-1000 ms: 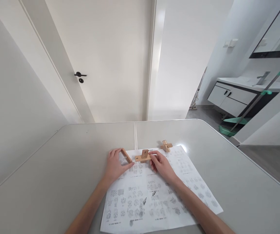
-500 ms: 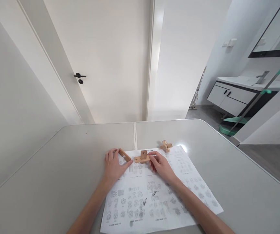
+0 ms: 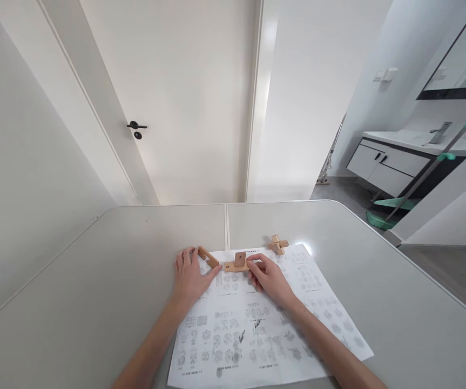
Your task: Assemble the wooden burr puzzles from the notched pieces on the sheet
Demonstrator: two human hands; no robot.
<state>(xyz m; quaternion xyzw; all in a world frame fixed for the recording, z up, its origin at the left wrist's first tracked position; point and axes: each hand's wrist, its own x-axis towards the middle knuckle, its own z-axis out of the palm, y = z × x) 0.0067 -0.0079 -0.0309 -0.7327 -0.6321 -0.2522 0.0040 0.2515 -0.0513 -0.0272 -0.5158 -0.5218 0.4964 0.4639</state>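
Observation:
My left hand (image 3: 189, 276) is closed on a notched wooden puzzle piece (image 3: 208, 257), held slanted between thumb and fingers at the paper's far edge. In the middle, a wooden strip (image 3: 230, 267) marked with a number lies flat, and a second wooden block (image 3: 240, 260) stands up from it, tilted slightly. The thumb and fingers of my right hand (image 3: 265, 274) pinch the strip's right end. A small gap separates the strip from the left piece. Beneath both hands spreads a white instruction sheet (image 3: 252, 346) printed with small diagrams.
A cross-shaped wooden puzzle (image 3: 278, 245) sits at the sheet's far right corner. The grey table (image 3: 95, 302) has a seam across its far half. Beyond stand a white door (image 3: 192, 108), a sink cabinet (image 3: 390, 162) and a green dustpan (image 3: 378, 220).
The standing block now leans slightly to the right, where it was more upright. Both hands keep their grips. The whole view has shifted slightly.

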